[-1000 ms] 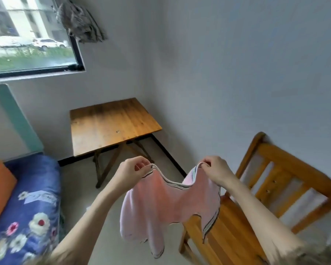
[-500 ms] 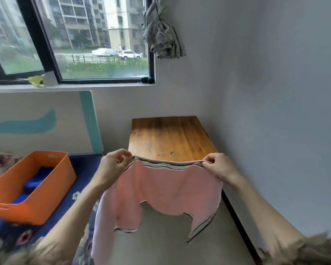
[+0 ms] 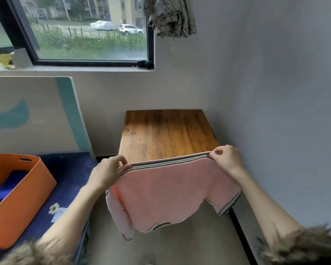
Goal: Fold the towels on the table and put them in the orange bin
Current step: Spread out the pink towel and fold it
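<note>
Left hand (image 3: 107, 174) and right hand (image 3: 225, 159) are pinching the pink towel (image 3: 166, 190) by its striped top edge, cloth hanging below the fingers, already doubled, still being folded. Left of the fingers, orange bin (image 3: 34, 184) is holding something blue. Beyond the fingers, table (image 3: 166, 131) showing no towels.

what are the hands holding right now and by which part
Both hold the pink towel by its striped top edge: the left hand pinches the left corner, the right hand the right corner. The rest hangs free in front of the wooden table.
</note>
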`<state>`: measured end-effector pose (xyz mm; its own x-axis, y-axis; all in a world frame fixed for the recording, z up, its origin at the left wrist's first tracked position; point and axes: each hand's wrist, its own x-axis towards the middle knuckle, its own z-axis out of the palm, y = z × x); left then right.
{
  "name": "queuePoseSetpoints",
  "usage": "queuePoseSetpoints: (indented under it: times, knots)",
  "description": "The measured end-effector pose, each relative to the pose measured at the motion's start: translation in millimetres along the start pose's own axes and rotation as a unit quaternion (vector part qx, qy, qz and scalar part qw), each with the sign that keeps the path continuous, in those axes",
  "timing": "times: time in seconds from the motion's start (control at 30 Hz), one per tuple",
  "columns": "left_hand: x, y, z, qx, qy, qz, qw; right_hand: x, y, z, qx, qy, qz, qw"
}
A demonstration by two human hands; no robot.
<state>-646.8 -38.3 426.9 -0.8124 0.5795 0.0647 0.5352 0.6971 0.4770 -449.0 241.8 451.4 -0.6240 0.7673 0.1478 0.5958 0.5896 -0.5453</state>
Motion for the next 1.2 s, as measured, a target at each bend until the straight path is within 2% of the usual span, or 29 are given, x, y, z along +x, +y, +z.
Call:
queuePoseSetpoints:
  times: [0.1,0.3,0.5,0.6,0.9,1.03,1.2]
  knots:
    - [53.8,-7.0,25.8,-0.005,-0.052,0.003,0.999,49.4,9.0,22.6,-0.024,0.015,0.031,0.999]
    - [145.3,-32.8,68.4,0.000,-0.089,-0.065,0.994,140.5,35.8,63.3,-0.075,0.001,0.107,0.991]
    - [244.2,-32.4,93.8,-0.019,-0.111,-0.044,0.993,216.7,53.7,97.7,-0.101,-0.021,0.149,0.983]
    - [288.3,-30.2,108.5,-0.017,-0.112,-0.056,0.992,258.8,59.1,115.0,-0.116,-0.036,0.145,0.982]
    - [399.7,-35.3,174.1,0.023,-0.142,-0.127,0.982,387.2,87.3,190.2,-0.186,-0.150,0.106,0.965]
    - [447.7,-34.7,197.3,0.033,-0.143,-0.121,0.982,436.5,103.1,217.2,-0.213,-0.168,0.078,0.959]
    - [491.3,-37.6,222.6,0.020,-0.099,-0.094,0.990,471.8,112.7,246.9,-0.243,-0.161,0.051,0.955]
